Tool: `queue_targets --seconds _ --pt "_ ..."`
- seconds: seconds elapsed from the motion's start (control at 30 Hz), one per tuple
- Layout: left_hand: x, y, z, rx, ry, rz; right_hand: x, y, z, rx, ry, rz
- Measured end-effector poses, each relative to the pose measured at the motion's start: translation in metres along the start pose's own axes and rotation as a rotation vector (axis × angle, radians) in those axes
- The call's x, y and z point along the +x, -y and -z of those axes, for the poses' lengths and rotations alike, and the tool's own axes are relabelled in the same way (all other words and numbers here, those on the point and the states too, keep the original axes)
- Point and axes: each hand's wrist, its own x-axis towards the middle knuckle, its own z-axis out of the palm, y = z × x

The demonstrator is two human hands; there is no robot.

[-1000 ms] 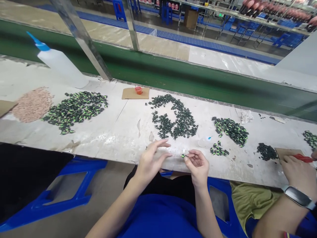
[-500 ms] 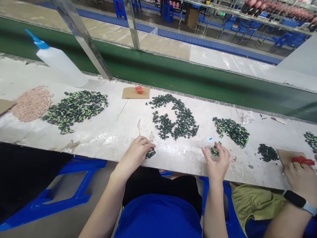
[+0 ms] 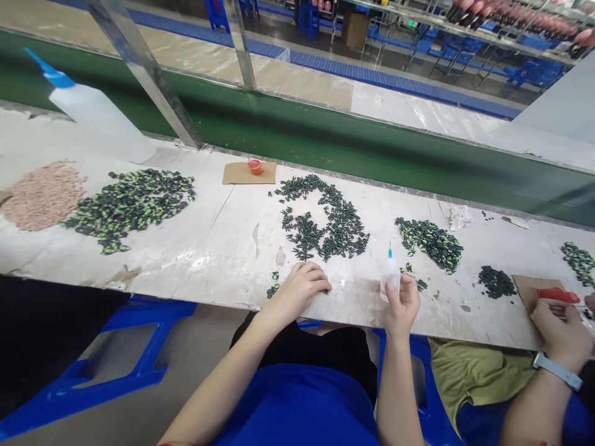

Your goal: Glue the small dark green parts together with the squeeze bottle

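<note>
My right hand (image 3: 402,303) is closed around a small translucent bottle (image 3: 390,277) with a blue needle tip pointing up. My left hand (image 3: 304,287) rests on the white table near its front edge, fingers bent together over something small and dark that I cannot make out. Just left of it lie a few black-and-green pieces (image 3: 273,287). Beyond my hands spreads a loose pile of dark green pieces (image 3: 344,229). A heap of black-and-green pieces (image 3: 432,243) sits behind and right of my right hand.
At the left stand a large white bottle (image 3: 100,118), a pink pile (image 3: 44,195) and another black-and-green pile (image 3: 134,204). A red cup (image 3: 255,166) sits on cardboard (image 3: 232,174). At the right, a co-worker's hand (image 3: 560,328) is beside a black pile (image 3: 496,282).
My left hand has moved right, away from the few pieces. My right hand has taken hold of the small bottle, which was lying tilted and now points up. The view has shifted slightly.
</note>
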Motion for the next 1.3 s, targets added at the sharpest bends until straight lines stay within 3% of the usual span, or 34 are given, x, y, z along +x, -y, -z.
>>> queue_targets --seconds 0.1,0.2,0.33,0.43,0.57,0.73,0.97,1.3 --pt "0.001 0.001 -0.002 -0.023 -0.017 -0.015 -0.002 0.002 0.005 0.143 -0.010 -0.040" --pt "-0.006 -0.003 -0.001 0.006 -0.114 0.070 -0.004 0.002 0.005 0.238 0.064 -0.108" --pt "-0.013 -0.019 -0.007 0.077 -0.207 0.175 -0.007 0.000 0.001 0.182 0.181 -0.177" --pt "-0.014 -0.027 -0.016 0.105 -0.268 0.229 -0.007 0.000 -0.004 0.136 0.127 -0.186" --pt "-0.013 -0.024 -0.022 0.100 -0.351 0.294 -0.005 0.002 -0.006 0.122 0.067 -0.180" --pt "-0.011 -0.014 -0.023 0.040 -0.356 0.237 -0.008 0.005 -0.009 0.131 0.064 -0.207" --pt "-0.010 -0.016 -0.024 0.039 -0.351 0.223 -0.022 0.014 -0.026 -0.110 0.041 -0.125" --pt "-0.011 -0.018 -0.026 0.039 -0.383 0.243 -0.025 0.010 -0.027 -0.192 0.172 -0.147"
